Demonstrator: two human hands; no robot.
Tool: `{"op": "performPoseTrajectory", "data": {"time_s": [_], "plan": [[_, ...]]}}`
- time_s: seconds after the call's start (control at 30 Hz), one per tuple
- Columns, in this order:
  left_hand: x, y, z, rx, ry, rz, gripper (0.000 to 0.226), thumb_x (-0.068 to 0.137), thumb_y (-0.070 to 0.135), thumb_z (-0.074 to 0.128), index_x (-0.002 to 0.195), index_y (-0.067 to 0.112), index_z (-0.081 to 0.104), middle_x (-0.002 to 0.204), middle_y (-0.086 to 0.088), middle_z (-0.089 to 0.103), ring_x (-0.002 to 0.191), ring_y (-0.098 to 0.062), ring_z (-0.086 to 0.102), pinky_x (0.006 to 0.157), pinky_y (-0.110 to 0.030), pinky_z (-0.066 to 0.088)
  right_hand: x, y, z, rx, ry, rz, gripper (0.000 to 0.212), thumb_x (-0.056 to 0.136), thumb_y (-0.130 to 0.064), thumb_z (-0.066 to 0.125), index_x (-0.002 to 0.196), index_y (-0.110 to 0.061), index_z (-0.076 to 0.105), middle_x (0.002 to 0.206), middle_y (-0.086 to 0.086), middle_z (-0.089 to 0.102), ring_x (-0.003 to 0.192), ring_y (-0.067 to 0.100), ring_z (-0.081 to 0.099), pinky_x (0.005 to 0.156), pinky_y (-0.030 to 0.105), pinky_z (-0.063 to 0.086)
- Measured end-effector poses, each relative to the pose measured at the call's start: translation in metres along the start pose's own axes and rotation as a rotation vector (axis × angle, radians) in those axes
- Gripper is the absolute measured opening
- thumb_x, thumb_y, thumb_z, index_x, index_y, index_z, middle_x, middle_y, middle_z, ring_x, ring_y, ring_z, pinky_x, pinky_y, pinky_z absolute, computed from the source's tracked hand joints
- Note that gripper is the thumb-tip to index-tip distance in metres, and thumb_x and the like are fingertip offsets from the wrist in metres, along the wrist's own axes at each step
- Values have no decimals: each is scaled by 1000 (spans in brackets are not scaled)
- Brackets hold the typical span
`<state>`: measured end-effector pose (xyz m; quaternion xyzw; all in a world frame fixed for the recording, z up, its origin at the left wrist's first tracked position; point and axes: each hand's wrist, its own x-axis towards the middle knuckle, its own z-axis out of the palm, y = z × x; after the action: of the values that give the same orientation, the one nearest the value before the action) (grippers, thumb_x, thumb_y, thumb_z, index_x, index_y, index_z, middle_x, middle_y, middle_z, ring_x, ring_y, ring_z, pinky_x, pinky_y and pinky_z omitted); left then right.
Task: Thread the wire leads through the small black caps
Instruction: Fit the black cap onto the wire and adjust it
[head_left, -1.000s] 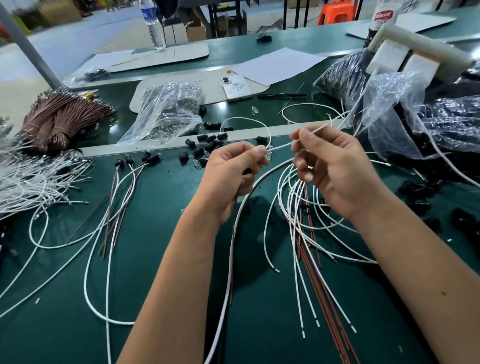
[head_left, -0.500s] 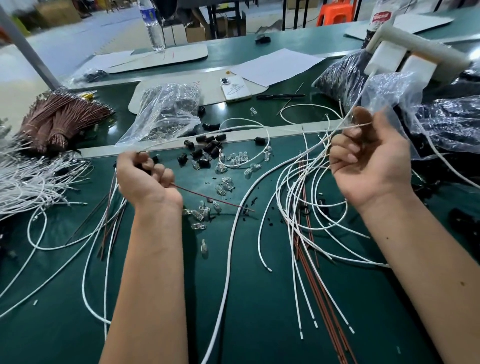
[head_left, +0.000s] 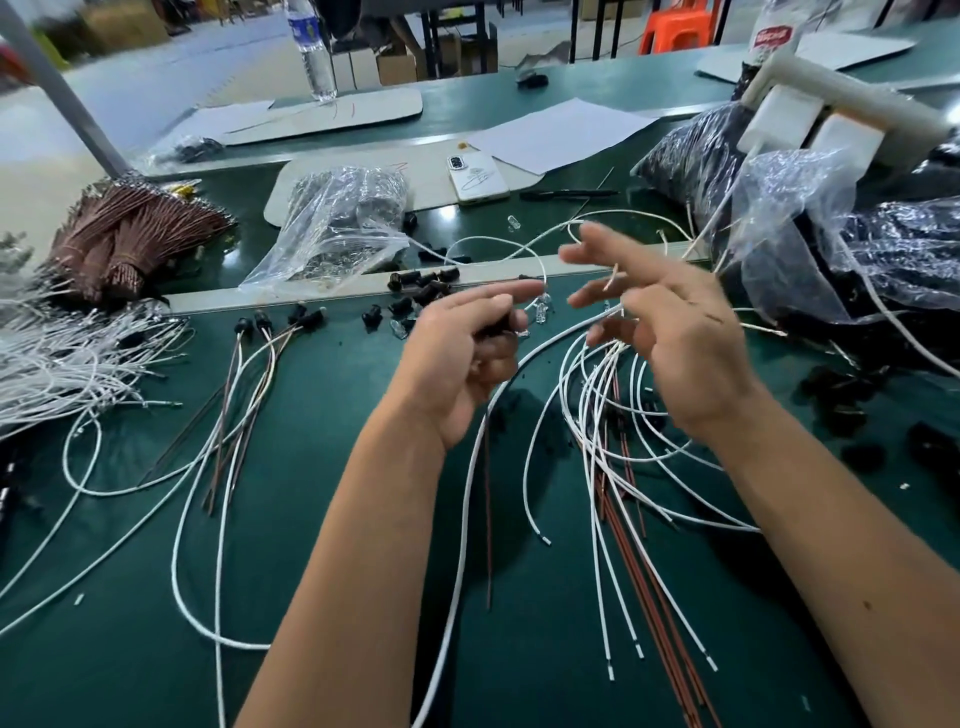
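Black caps (head_left: 423, 285) lay loose by the pale strip across the green worktop (head_left: 322, 519), roughly 10 in the cluster, count unsure from blur; 4 more (head_left: 278, 322) already sat on leads at left. White leads (head_left: 587, 415) fanned under the right hand (head_left: 675, 332), more than 10, with about 4 brown leads (head_left: 631, 551) among them. Left hand (head_left: 462, 353) curled around 1 small dark piece, likely a cap, index finger stretched out; 1 brown lead (head_left: 488, 519) hung below it. Right hand fingers were spread and loose, motion-blurred; cannot tell whether they held a wire. Half a second before, the hands were wide apart, left one out by the threaded caps; now they met again at centre. Around: a clear bag (head_left: 343, 223) of parts, a brown wire bundle (head_left: 119, 234), a white wire heap (head_left: 57, 358), a phone (head_left: 478, 176), a pen (head_left: 569, 194), a water bottle (head_left: 311, 47), black bags (head_left: 904, 260) at right. Forearms hid part of the leads.
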<state>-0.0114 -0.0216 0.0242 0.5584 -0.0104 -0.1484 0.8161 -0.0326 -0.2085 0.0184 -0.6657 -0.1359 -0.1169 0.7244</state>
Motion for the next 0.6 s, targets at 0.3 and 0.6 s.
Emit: {"op": "performPoseTrajectory", "data": {"time_s": [0.3, 0.6], "plan": [[-1, -6, 3, 27, -99, -16, 39, 101, -8, 37, 130, 1, 62, 79, -8, 61, 55, -8, 32, 46, -14, 29, -1, 6, 2, -44, 72, 25, 51, 105, 3, 49, 148, -24, 48, 97, 11, 78, 69, 16, 50, 59, 20, 42], [-5, -8, 5, 152, -68, 36, 13, 99, -3, 55, 107, 5, 62, 97, -12, 73, 63, -11, 48, 55, -17, 44, 1, -6, 3, 275, 151, 259, 11, 106, -4, 51, 99, -10, 57, 100, 18, 78, 69, 18, 64, 55, 22, 44]]}}
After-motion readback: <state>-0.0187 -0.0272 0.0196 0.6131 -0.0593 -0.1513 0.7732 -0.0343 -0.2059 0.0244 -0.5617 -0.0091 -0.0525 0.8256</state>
